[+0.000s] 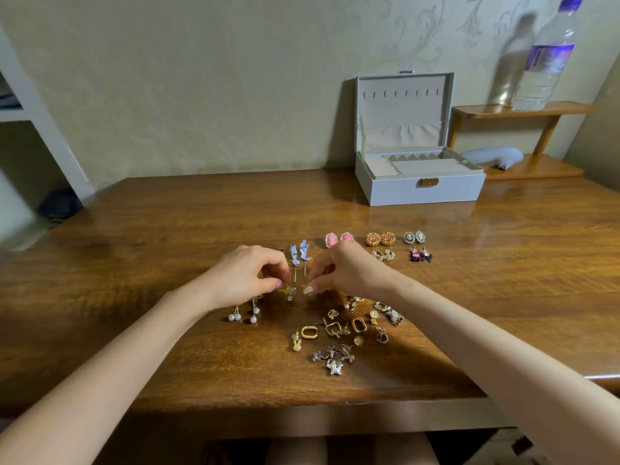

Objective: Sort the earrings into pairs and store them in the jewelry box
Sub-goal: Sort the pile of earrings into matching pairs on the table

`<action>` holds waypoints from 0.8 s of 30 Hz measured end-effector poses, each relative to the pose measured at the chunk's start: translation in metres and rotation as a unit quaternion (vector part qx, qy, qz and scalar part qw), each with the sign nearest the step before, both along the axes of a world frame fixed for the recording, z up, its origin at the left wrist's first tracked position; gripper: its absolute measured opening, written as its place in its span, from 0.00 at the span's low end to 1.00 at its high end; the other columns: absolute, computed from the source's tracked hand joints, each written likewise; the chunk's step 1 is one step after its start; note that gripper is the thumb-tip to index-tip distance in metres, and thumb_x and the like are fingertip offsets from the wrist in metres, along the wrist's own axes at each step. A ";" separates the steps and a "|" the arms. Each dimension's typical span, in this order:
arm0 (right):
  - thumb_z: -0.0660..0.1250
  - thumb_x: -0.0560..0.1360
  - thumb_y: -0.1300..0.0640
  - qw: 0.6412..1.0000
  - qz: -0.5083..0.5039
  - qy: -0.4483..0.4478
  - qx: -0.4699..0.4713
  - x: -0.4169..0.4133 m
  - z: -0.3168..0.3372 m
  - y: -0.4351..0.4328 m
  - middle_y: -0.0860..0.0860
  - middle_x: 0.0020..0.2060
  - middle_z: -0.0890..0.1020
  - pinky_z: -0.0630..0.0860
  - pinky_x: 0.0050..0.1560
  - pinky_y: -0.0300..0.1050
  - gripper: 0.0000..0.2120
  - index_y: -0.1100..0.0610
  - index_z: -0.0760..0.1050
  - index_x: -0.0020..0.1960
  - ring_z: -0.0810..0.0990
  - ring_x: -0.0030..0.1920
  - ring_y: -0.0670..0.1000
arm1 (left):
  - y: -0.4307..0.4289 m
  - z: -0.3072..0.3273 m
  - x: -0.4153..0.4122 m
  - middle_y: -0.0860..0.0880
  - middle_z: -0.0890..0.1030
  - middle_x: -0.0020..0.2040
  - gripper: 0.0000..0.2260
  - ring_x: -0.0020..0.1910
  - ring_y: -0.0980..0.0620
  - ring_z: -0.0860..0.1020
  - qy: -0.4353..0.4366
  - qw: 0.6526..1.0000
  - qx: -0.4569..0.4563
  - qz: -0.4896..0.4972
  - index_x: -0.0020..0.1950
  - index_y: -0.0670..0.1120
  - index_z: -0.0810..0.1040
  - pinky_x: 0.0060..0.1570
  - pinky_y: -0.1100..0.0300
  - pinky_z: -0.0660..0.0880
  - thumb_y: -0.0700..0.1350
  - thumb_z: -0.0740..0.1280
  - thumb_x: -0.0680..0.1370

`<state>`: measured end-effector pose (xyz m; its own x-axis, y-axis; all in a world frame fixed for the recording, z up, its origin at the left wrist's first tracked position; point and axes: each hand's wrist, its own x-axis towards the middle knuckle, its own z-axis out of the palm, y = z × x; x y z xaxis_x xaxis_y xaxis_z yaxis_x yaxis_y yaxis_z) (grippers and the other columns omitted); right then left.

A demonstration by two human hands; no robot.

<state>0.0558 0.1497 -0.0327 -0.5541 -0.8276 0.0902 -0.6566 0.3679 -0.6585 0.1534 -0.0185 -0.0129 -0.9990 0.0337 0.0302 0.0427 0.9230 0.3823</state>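
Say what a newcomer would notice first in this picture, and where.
The left hand and right hand meet mid-table, the left pinching a yellow earring, the right a small gold piece. Behind them lie matched pairs such as the pink earrings; nearer the person sits an unsorted heap of earrings. The open jewelry box stands at the back right.

A glossy finish with visible grain is seen on the brown wooden surface [174, 223]. The pale grey rectangular jewelry box [419, 193] is covered in a matt material and fitted with a shiny brass-coloured metal clasp [428, 182]. Polished gold-coloured metal is shown by the oval hoop earrings [309, 332], clear plastic by the tall bottle [543, 68].
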 end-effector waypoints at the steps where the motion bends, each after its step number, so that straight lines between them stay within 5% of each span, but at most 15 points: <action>1: 0.74 0.70 0.59 1.000 0.003 0.002 0.006 0.000 0.000 0.000 0.42 0.31 0.77 0.70 0.35 0.27 0.05 0.60 0.82 0.43 0.75 0.32 0.38 | 0.001 -0.001 0.001 0.61 0.78 0.42 0.06 0.44 0.65 0.74 0.009 1.000 0.002 0.001 0.43 0.53 0.78 0.47 0.64 0.70 0.42 0.68 0.75; 6: 0.74 0.70 0.57 0.999 0.026 -0.026 -0.036 0.002 0.000 0.002 0.49 0.37 0.82 0.73 0.42 0.38 0.04 0.57 0.81 0.42 0.76 0.37 0.42 | 0.005 -0.007 0.003 0.56 0.79 0.41 0.04 0.34 0.68 0.74 0.024 0.998 0.060 0.025 0.46 0.48 0.80 0.34 0.74 0.67 0.40 0.69 0.74; 12: 0.73 0.70 0.60 0.996 0.046 -0.064 -0.050 0.007 -0.003 0.006 0.48 0.34 0.82 0.72 0.39 0.31 0.03 0.58 0.80 0.42 0.78 0.34 0.39 | 0.007 -0.015 0.003 0.53 0.81 0.43 0.07 0.43 0.56 0.79 0.022 0.986 0.162 0.038 0.45 0.50 0.79 0.45 0.60 0.75 0.38 0.70 0.73; 18: 0.73 0.70 0.60 0.996 0.034 -0.065 -0.051 0.003 -0.001 0.013 0.50 0.36 0.82 0.70 0.37 0.29 0.03 0.59 0.81 0.42 0.76 0.33 0.37 | 0.011 -0.016 0.003 0.56 0.78 0.42 0.05 0.38 0.66 0.74 0.082 0.995 0.055 0.027 0.45 0.49 0.80 0.37 0.72 0.69 0.40 0.69 0.74; 24: 0.73 0.70 0.58 0.996 0.068 -0.053 -0.037 0.010 -0.001 0.011 0.51 0.42 0.84 0.75 0.44 0.40 0.02 0.56 0.81 0.42 0.79 0.40 0.44 | 0.007 -0.022 0.004 0.56 0.75 0.40 0.05 0.43 0.55 0.71 0.145 0.984 -0.100 -0.012 0.42 0.50 0.77 0.44 0.61 0.65 0.39 0.68 0.73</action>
<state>0.0654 0.1607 -0.0334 -0.4471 -0.8888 0.1009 -0.6225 0.2282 -0.7486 0.1577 -0.0113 -0.0347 -0.9482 0.0915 0.3042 0.1463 0.9758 0.1623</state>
